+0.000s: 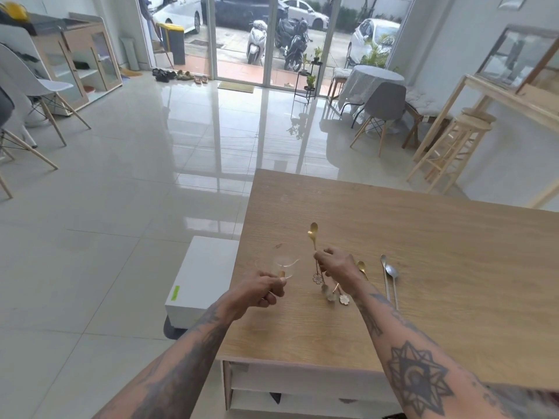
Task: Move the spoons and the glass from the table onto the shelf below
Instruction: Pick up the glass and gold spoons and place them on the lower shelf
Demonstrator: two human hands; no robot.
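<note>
While left hand (266,290) grips glass (282,264), right hand (334,266) pinches gold spoon (313,234).

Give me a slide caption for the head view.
Left hand holds glass, right hand lifts gold spoon above wooden table.

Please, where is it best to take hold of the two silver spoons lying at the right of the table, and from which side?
Take the two silver spoons by their long thin handles, coming from above at the near end. They lie flat side by side, bowls pointing away, so the handles are closest to the right hand.
</note>
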